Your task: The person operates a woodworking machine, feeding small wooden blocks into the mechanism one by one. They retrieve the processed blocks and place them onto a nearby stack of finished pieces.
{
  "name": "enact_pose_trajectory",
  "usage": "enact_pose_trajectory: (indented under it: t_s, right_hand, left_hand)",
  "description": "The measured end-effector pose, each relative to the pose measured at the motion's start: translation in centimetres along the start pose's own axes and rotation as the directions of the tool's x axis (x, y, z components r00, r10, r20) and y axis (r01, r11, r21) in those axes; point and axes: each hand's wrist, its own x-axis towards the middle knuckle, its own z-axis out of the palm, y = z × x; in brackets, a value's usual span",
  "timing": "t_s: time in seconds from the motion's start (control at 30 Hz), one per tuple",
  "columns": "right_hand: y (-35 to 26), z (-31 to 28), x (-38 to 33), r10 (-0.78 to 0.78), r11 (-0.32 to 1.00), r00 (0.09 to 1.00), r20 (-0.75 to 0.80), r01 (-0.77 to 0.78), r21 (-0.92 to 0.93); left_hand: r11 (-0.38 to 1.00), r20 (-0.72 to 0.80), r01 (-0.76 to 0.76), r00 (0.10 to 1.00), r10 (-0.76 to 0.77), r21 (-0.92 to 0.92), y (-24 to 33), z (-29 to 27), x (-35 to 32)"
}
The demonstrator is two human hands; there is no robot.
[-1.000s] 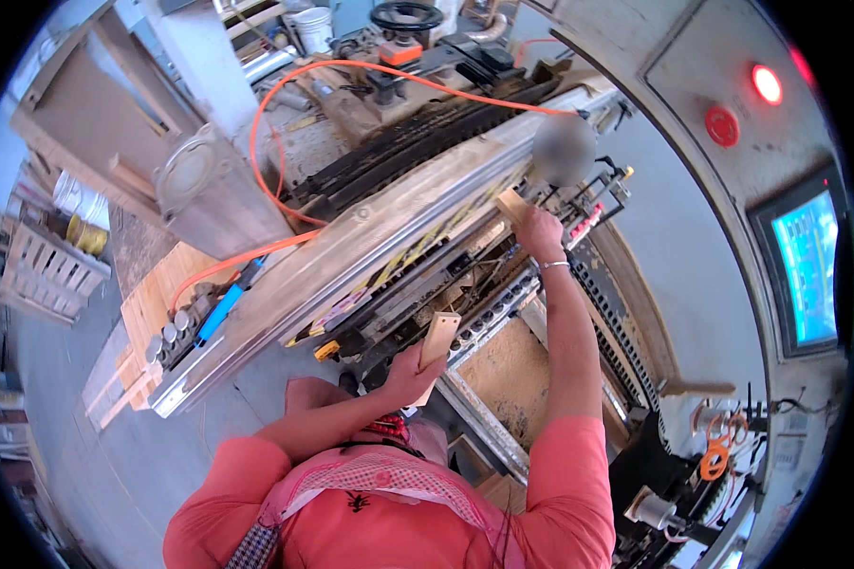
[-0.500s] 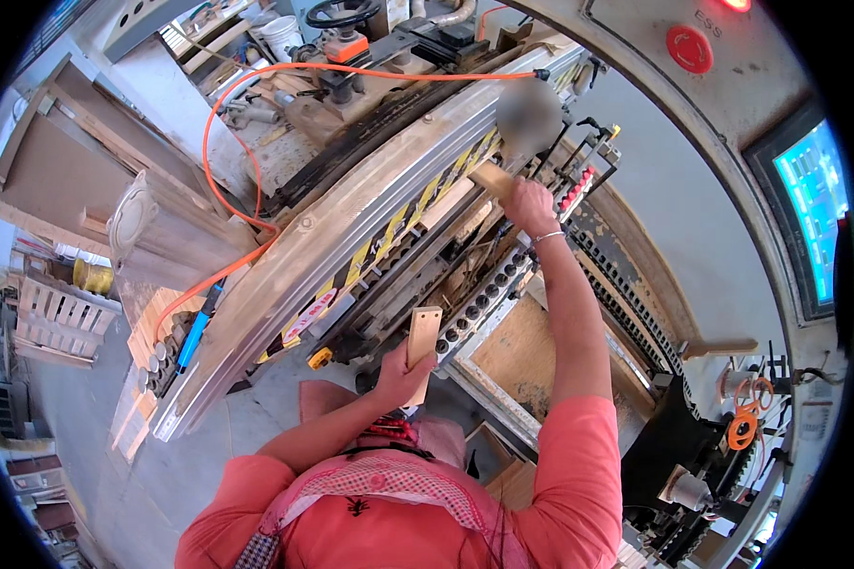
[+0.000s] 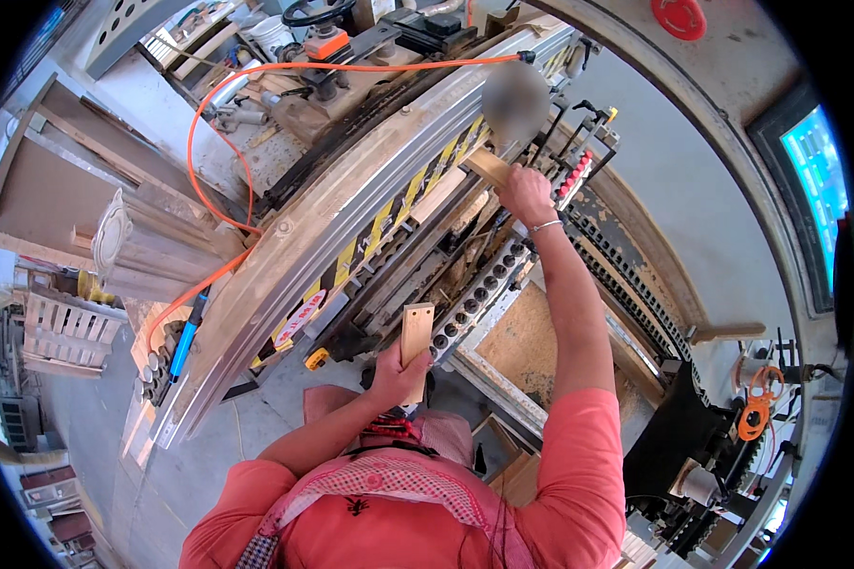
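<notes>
My left hand [image 3: 396, 377] grips a short wooden strip [image 3: 417, 332] upright in front of my body. Small dark holes show at the strip's top end. With my right arm stretched far forward, my right hand [image 3: 529, 196] is closed on a second wooden strip [image 3: 486, 167]. That piece's far end points left, over the yellow-and-black striped edge [image 3: 389, 225] of the machine. Below it another wooden piece [image 3: 438, 197] lies along the machine bed. A blurred round patch hides what is just beyond my right hand.
A row of black round fittings [image 3: 471, 308] runs beside the bed. The machine's long metal beam [image 3: 285, 228] crosses from lower left to upper right, an orange hose [image 3: 192, 152] looped over it. At right are a lit screen [image 3: 814, 180] and red button [image 3: 678, 17]. Wooden panels [image 3: 66, 190] lean at left.
The view has shifted slightly. My right hand, still with its wooden strip, sits a little closer to the row of black fittings. My left hand keeps its hold on the other strip.
</notes>
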Motion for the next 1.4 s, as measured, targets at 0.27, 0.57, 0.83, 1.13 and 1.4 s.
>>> enact_pose_trajectory:
  t_s: [0.27, 0.57, 0.83, 1.13, 1.4]
  right_hand:
    - [-0.4, 0.5, 0.5, -0.013, 1.0, 0.999, -0.047, 0.012, -0.016]
    - [-0.5, 0.3, 0.7, -0.01, 1.0, 0.999, -0.037, 0.01, 0.011]
    - [0.0, 0.0, 0.9, -0.042, 0.998, 0.999, -0.011, 0.043, 0.041]
    - [-0.3, -0.5, 0.6, -0.078, 0.997, 0.997, -0.023, 0.078, 0.022]
    - [-0.5, -0.6, 0.6, -0.035, 0.999, 0.999, -0.001, 0.035, 0.004]
  left_hand:
    - [0.999, -0.024, 0.012, 1.0, -0.013, -0.043, 0.1, 0.2, -0.1]
    - [0.996, -0.04, 0.081, 0.996, -0.083, -0.048, 0.0, 0.4, 0.1]
    - [0.996, -0.019, 0.073, 0.997, -0.074, -0.06, 0.1, 0.2, 0.2]
    - [0.996, -0.048, 0.088, 0.995, -0.089, -0.03, 0.1, 0.3, 0.0]
    - [0.998, -0.058, 0.063, 0.996, -0.064, -0.015, -0.7, 0.7, 0.1]
